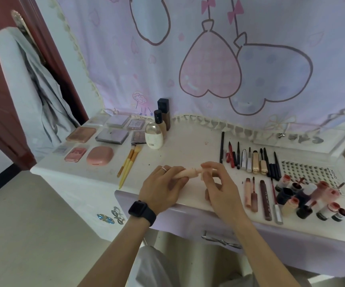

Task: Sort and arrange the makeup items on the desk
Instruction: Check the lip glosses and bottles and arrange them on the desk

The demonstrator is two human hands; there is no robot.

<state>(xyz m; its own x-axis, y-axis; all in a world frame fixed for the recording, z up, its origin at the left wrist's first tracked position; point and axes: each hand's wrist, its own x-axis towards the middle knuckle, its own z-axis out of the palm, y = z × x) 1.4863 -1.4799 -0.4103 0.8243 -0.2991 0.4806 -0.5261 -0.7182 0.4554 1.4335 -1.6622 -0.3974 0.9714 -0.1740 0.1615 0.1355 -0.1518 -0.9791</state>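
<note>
My left hand (pixel 163 189) curls round the body of a slim peach plastic tube (pixel 185 173). My right hand (pixel 219 189) pinches the tube's other end between thumb and forefinger, the other fingers loosely bent. The tube is roughly level over the white desk top (pixel 188 146), near the front edge; contact with the desk — cannot tell. Right: cluster of small red-tinted lip bottles (pixel 312 201). Left, farther back: yellow-handled brushes (pixel 129 162). Back left — flat compacts and palettes (pixel 105 134).

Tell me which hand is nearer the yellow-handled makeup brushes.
Left. The left hand, holding a peach plastic tube, is just right of the yellow-handled makeup brushes; the right hand, pinching the tube's end, is farther right.
</note>
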